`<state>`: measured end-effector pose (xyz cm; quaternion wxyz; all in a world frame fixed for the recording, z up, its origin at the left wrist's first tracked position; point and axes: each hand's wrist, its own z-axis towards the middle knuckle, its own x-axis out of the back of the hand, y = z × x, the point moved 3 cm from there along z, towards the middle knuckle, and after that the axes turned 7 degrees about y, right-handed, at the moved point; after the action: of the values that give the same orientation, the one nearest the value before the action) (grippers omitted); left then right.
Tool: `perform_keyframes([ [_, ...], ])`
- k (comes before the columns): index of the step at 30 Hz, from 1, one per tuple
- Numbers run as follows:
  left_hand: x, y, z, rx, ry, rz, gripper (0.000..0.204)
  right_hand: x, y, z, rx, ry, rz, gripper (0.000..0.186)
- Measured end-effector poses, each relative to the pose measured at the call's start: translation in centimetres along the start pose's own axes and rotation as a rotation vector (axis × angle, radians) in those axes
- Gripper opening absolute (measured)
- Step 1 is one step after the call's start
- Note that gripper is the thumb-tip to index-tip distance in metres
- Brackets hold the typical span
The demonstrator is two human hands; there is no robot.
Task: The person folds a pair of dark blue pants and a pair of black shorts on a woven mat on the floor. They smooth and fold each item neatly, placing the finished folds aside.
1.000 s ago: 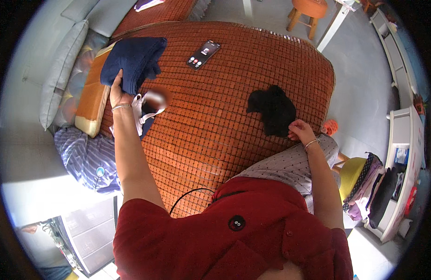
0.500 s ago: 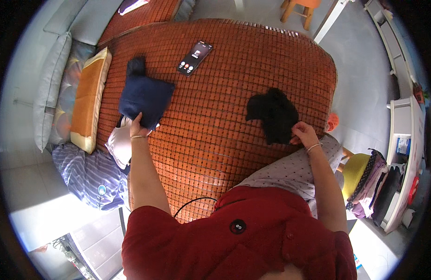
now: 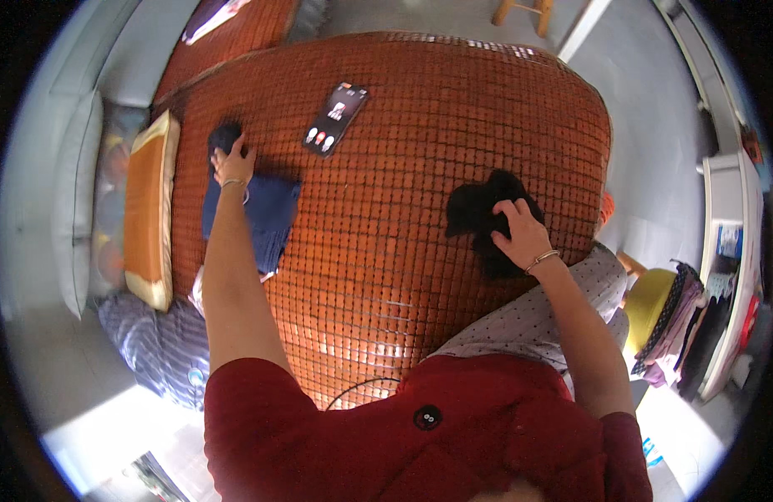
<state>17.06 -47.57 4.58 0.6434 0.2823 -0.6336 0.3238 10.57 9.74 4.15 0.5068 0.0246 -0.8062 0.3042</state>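
Note:
My left hand [image 3: 233, 163] is at a small dark bundle of cloth [image 3: 225, 134], its fingers spread and bent against the near end. Just below that hand lies a folded navy cloth [image 3: 273, 209], partly covered by my forearm. On the right, my right hand [image 3: 524, 234] hovers at or touches a crumpled black cloth [image 3: 470, 205]. Its thumb and fingers are apart, with black fabric showing between them. Whether those fingertips press on the fabric I cannot tell.
A phone [image 3: 336, 121] with its screen lit lies on the brown tiled mat [image 3: 386, 184]. An orange-brown cushion [image 3: 150, 213] and a striped blue cloth [image 3: 156, 347] are at the left. Folded clothes [image 3: 666, 322] are stacked beside white shelving [image 3: 725, 192] at the right.
My left hand has left the near edge of the navy cloth and moved away from me to the small dark bundle. My right hand has moved left over the black cloth, its fingers opening.

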Motion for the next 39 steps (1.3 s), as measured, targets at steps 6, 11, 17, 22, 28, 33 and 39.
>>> perform_keyframes([
  [6,-9.7,-6.7,6.2,0.083,-0.306,0.078,0.077,-0.5,-0.3,-0.1,0.021,0.048,-0.006,0.033],
  [11,-8.1,-5.6,6.7,0.071,-0.214,-0.036,0.071,-0.6,-0.1,-0.1,0.054,0.104,-0.022,0.034],
  [17,1.4,-4.3,3.9,0.027,-0.005,-0.921,0.059,-0.5,-0.1,0.1,0.073,0.095,0.002,0.034],
  [22,11.2,1.3,-8.0,-0.136,-0.005,-1.446,0.05,-0.6,0.1,-0.5,0.106,0.17,0.019,0.035],
  [28,6.3,-3.5,-22.2,0.092,-0.311,-1.522,0.048,-0.1,-0.4,-2.6,0.228,0.258,-0.084,0.046],
  [33,-0.6,-3.2,-28.3,-0.374,0.167,-0.415,0.035,-2.3,5.1,-1.8,0.176,0.543,0.225,0.025],
  [39,3.0,17.3,-35.3,-0.34,-0.481,-1.033,0.032,-1.3,10.2,-2.2,-0.572,0.242,1.774,0.034],
])
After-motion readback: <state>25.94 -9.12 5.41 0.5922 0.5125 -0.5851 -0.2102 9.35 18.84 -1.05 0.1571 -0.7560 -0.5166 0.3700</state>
